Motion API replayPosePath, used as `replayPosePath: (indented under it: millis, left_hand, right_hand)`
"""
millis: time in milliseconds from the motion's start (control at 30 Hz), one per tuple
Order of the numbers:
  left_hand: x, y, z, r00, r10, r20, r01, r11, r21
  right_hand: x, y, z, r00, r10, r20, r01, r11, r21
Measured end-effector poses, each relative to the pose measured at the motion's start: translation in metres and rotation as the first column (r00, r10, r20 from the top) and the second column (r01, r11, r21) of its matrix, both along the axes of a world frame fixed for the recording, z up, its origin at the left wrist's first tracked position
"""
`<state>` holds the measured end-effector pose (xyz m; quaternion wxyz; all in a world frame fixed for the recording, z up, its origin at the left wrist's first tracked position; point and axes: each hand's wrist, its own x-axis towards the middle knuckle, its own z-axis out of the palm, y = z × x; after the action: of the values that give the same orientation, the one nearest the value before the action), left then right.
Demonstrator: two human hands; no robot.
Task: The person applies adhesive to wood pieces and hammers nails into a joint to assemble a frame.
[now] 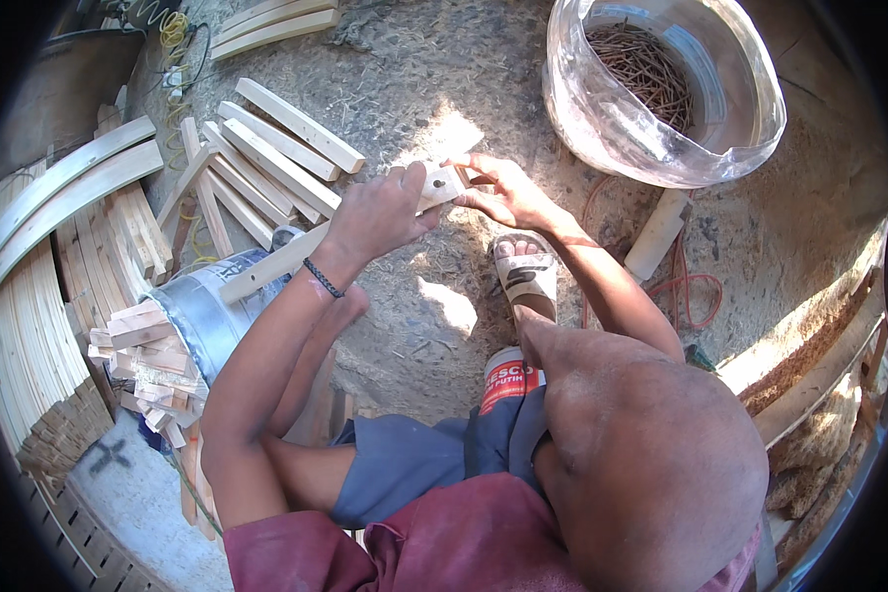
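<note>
A pale wooden slat (278, 264) runs slantwise in front of me, raised above the floor. My left hand (375, 219) wraps around it near its far end, with a dark braided band on the wrist. At that far end, a dark round hole or knot shows in the wood. My right hand (506, 193) grips the tip of the slat between thumb and fingers. Below the slat's near end lies a grey-blue bucket (212, 311), tipped on its side, with wooden blocks (153, 345) at its mouth.
Several loose wooden slats (266, 153) lie on the floor beyond my left hand. Curved boards (64, 202) are stacked at the left. A clear plastic tub (651, 163) holds thin brown rods. A pale cylinder (658, 234) and red cord (696, 286) lie right. A red-and-white tub (508, 380) stands near my legs.
</note>
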<state>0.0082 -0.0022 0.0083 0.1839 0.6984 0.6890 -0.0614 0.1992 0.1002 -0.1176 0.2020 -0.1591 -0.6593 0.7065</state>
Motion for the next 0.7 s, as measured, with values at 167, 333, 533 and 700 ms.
replayPosePath:
  millis: [167,333,533,700]
  left_hand:
    - [0.0,-0.001,-0.001,0.999,-0.001,0.05,-0.002,0.998,0.057]
    - [-0.002,0.0,-0.001,0.999,-0.019,0.05,0.015,0.996,0.085]
    - [-0.004,-0.001,-0.002,0.999,-0.014,0.028,0.012,0.998,0.056]
    - [-0.005,0.004,0.0,1.0,-0.016,0.025,0.014,0.998,0.06]
  right_hand:
    - [0.002,-0.002,0.014,1.0,-0.006,0.008,0.007,0.993,-0.12]
    - [0.002,-0.007,0.014,0.991,-0.109,-0.071,0.101,0.988,-0.114]
    - [0.003,-0.012,0.017,0.996,-0.089,-0.009,0.084,0.964,-0.253]
    - [0.0,-0.01,0.018,0.992,-0.122,0.033,0.127,0.947,-0.296]
